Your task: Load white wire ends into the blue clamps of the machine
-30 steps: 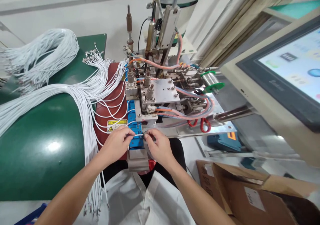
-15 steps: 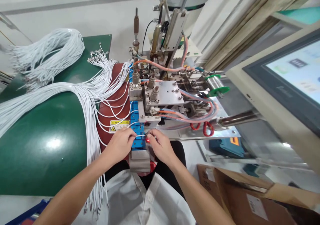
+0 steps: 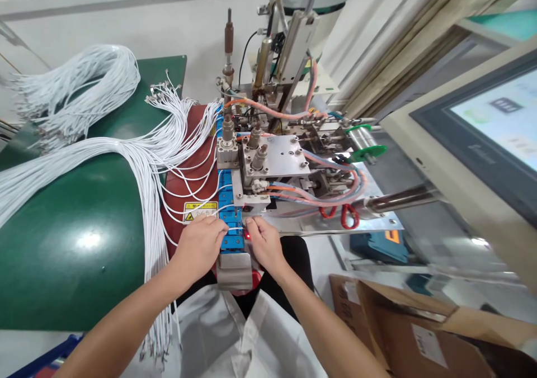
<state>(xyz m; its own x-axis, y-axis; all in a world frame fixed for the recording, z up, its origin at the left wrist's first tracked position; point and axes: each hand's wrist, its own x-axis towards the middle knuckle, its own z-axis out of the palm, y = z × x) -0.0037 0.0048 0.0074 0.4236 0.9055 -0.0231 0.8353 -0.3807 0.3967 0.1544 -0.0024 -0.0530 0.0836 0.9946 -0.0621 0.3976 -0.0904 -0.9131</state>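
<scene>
A short stretch of white cable point(image 3: 235, 228) lies across the row of blue clamp blocks point(image 3: 231, 241) at the machine's near end. My left hand point(image 3: 200, 245) pinches the cable on the left side of the blocks. On their right side my right hand point(image 3: 265, 245) is closed at the cable's end, its fingertips hiding what sits between them. A red light glows beside those fingertips. Several more white cables run from the blocks farther along into a large bundle of white cables point(image 3: 138, 157) on the left.
A green table point(image 3: 84, 277) carries the bundle and a second looped coil of white cables point(image 3: 96, 87). The metal machine point(image 3: 277, 157) with hoses and a solder-like wire spool point(image 3: 364, 142) stands ahead. A screen point(image 3: 503, 115) juts in at right, above cardboard boxes point(image 3: 394, 322).
My right hand has shifted slightly left and its fingers have closed in nearer the blocks. My left hand stays almost where it was, still pinching the cable.
</scene>
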